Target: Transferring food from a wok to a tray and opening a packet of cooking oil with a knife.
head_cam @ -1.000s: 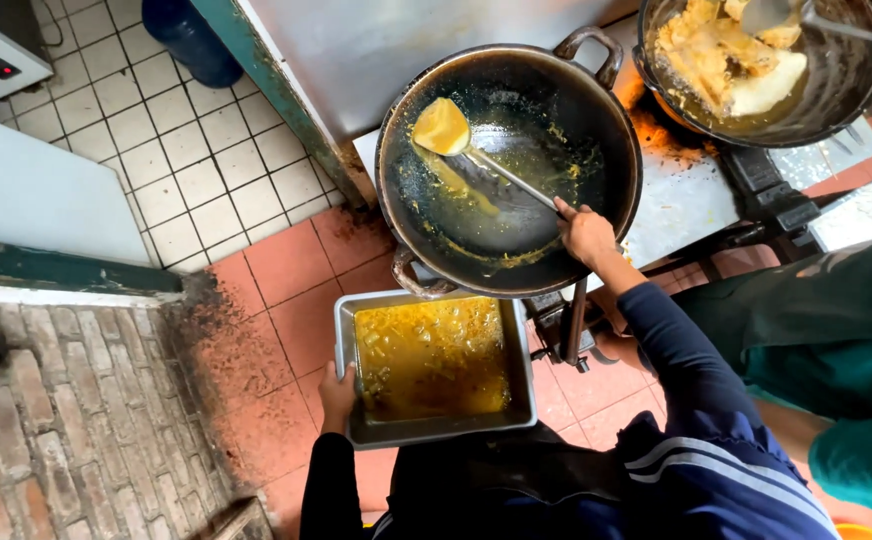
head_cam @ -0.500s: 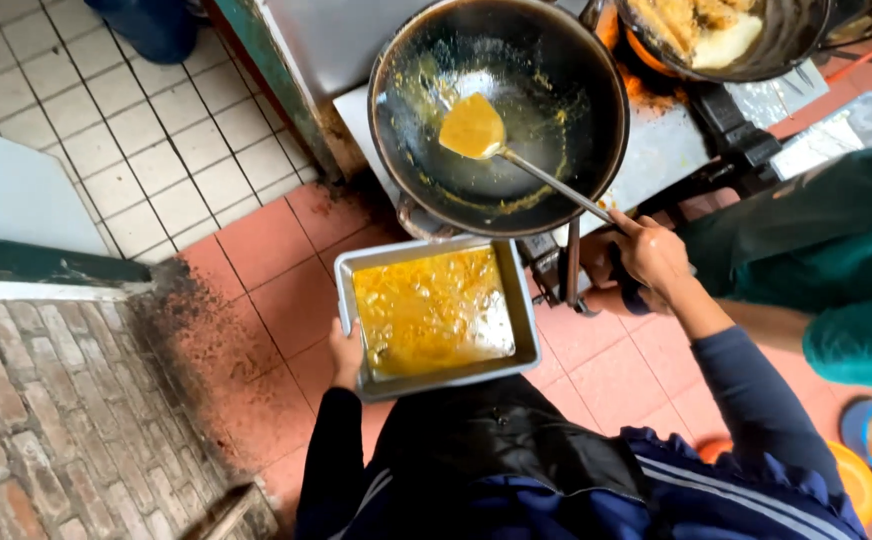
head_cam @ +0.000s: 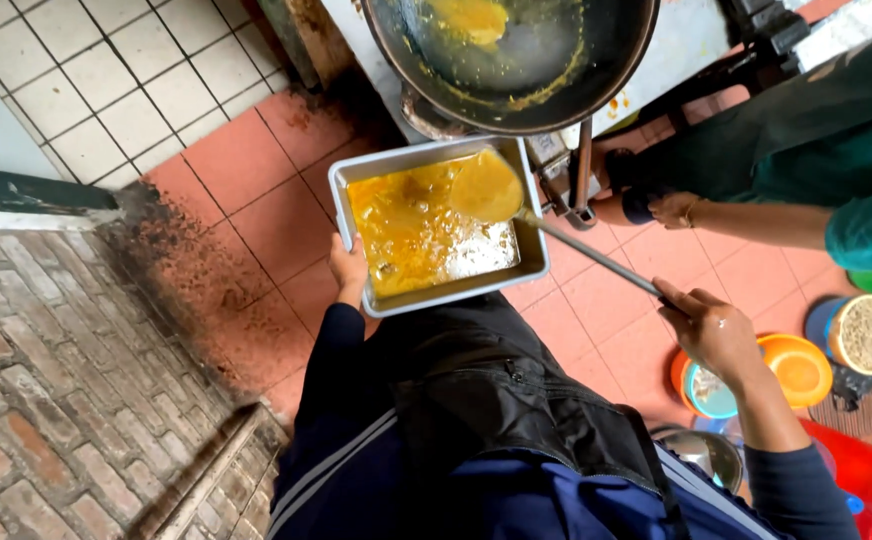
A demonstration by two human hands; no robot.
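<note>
Two hands work: left hand point(head_cam: 349, 270) grips the tray point(head_cam: 356, 180), right hand point(head_cam: 718, 333) clenches the ladle point(head_cam: 486, 186) over it.

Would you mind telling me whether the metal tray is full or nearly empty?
Partly filled: yellow-orange liquid covers most of the metal tray, but bare metal shows at its lower right corner. The ladle hangs over it.

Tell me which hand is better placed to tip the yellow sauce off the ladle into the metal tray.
Probably the right hand: it grips the ladle, whose bowl is already over the metal tray. The left hand is busy holding the tray's edge.
</note>
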